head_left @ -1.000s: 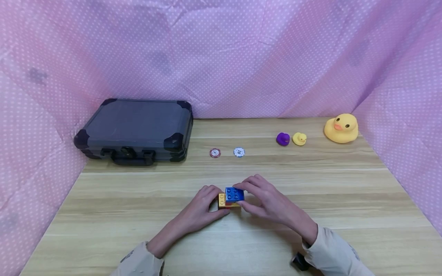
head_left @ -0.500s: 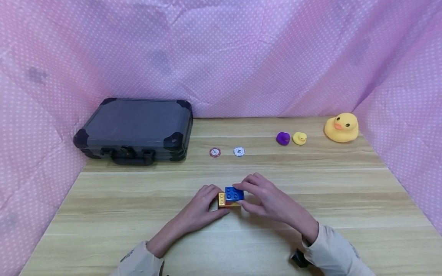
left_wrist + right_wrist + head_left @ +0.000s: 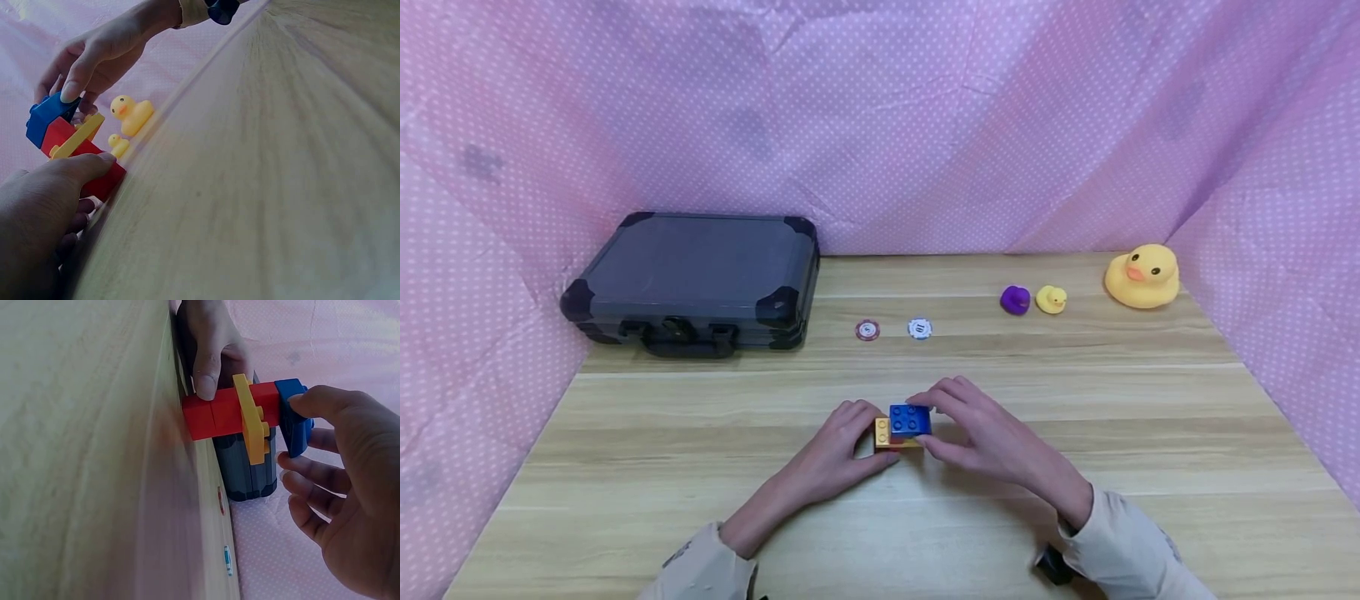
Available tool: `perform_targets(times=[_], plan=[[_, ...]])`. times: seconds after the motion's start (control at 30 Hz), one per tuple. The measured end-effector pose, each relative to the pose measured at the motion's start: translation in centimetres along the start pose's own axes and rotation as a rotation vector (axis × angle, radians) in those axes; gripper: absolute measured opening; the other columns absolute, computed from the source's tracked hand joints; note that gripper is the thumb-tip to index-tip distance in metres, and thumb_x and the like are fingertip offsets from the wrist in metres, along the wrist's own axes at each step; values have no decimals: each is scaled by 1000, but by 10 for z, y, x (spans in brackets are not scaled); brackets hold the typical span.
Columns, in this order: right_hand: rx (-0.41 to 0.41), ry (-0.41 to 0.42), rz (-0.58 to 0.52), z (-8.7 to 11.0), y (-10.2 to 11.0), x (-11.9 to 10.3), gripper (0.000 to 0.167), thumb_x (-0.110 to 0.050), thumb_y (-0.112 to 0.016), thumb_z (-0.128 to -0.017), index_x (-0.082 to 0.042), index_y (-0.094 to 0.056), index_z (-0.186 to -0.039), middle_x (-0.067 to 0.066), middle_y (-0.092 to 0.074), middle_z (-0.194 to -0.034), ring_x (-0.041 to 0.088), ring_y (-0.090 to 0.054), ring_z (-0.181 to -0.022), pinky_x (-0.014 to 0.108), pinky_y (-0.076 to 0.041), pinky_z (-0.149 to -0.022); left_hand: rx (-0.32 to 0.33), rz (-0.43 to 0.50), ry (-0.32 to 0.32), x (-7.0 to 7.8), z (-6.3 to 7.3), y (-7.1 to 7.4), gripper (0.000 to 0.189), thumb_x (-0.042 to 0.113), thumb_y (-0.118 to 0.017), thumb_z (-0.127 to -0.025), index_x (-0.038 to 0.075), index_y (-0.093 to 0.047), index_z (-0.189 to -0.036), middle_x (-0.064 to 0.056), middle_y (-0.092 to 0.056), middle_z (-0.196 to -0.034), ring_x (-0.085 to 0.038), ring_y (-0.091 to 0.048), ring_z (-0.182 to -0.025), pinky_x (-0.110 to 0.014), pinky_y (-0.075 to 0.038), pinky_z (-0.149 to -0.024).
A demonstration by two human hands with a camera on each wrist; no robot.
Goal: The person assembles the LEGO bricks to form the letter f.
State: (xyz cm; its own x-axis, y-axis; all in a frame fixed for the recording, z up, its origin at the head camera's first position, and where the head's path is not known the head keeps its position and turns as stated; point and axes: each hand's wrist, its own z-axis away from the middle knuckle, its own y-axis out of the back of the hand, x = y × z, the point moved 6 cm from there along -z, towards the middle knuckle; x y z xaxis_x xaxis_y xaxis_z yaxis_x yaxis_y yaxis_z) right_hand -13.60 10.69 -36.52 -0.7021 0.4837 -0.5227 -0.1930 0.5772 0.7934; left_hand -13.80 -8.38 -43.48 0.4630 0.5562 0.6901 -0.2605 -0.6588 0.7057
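Observation:
A stack of toy building bricks stands on the table between both hands in the head view. At its base are red bricks [image 3: 203, 420], with a wider yellow plate [image 3: 251, 422] over them. Above the plate comes another red brick [image 3: 269, 403], topped by a blue brick [image 3: 910, 421] with a sloped side. My left hand [image 3: 835, 457] grips the red base, thumb on the near side and fingers behind. My right hand [image 3: 976, 435] pinches the blue brick between thumb and fingertips; in the right wrist view its other fingers curve free below.
A closed dark grey case [image 3: 696, 267] lies at the back left. Two poker chips, one red [image 3: 867, 330] and one white-blue [image 3: 920, 328], lie behind the stack. Further right sit a purple duck [image 3: 1015, 300], a small yellow duck [image 3: 1051, 299] and a big yellow duck [image 3: 1141, 279].

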Motion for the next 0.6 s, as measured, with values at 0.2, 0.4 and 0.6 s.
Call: perform_targets(times=[0.2, 0.4, 0.6], plan=[[-9, -55, -90, 5, -1, 6, 51, -21, -81, -92, -10, -61, -137, -6, -60, -121, 18, -58, -110, 42, -54, -91, -1, 10, -5, 0, 0, 0, 35, 35, -81, -91, 20, -66, -119, 9, -62, -116, -11, -51, -108, -39, -47, -94], [-40, -126, -156, 12, -7, 17, 54, -21, -83, -90, -12, -60, -138, -8, -60, -122, 17, -58, -110, 43, -53, -92, -11, 19, 4, 1, 0, 0, 36, 36, -81, -92, 20, -66, -120, 9, -61, -117, -10, -51, -109, -39, -48, -94], [-80, -207, -205, 17, -15, 27, 43, -26, -81, -92, -18, -63, -130, -10, -60, -119, 15, -56, -108, 37, -52, -93, -1, 14, 1, 0, 0, 0, 36, 37, -81, -92, 21, -66, -120, 10, -61, -117, -10, -51, -109, -40, -47, -95]])
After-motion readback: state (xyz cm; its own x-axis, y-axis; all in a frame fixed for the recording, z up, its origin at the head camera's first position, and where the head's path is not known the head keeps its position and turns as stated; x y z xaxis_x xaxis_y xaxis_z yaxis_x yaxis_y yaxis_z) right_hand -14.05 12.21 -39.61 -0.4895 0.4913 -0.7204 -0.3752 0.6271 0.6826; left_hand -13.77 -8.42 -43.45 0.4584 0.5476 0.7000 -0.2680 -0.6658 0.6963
